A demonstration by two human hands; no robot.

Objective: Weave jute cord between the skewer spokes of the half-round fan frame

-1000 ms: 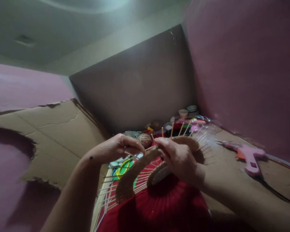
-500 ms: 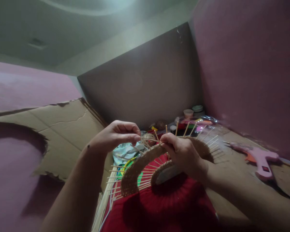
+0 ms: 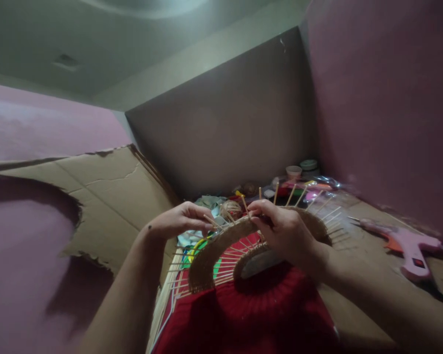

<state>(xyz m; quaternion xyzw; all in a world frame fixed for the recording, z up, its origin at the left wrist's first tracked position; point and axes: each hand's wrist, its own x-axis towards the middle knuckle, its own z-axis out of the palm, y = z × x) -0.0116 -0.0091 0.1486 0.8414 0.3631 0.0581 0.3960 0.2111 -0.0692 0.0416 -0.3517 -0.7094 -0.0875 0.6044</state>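
A round woven piece [image 3: 210, 250] of tan twine stands on edge over my lap, with thin wooden sticks radiating through its outer band. My left hand [image 3: 179, 221] is closed in a pinch at the top left of the band, fingertips on a strand of twine by a stick. My right hand [image 3: 286, 231] is closed over the top of the band just right of that, gripping the rim between the sticks. A ball of twine [image 3: 231, 208] lies just behind the hands.
A pink glue gun [image 3: 406, 243] lies on the brown floor at right. Small cups, jars and coloured craft bits [image 3: 299, 179] sit along the far wall. Torn cardboard [image 3: 96, 196] leans at left. Red cloth [image 3: 251, 314] covers my lap.
My left hand rose, then came back down to the rim. The view has shifted a little, moving the glue gun rightward. My right hand stays on the band.
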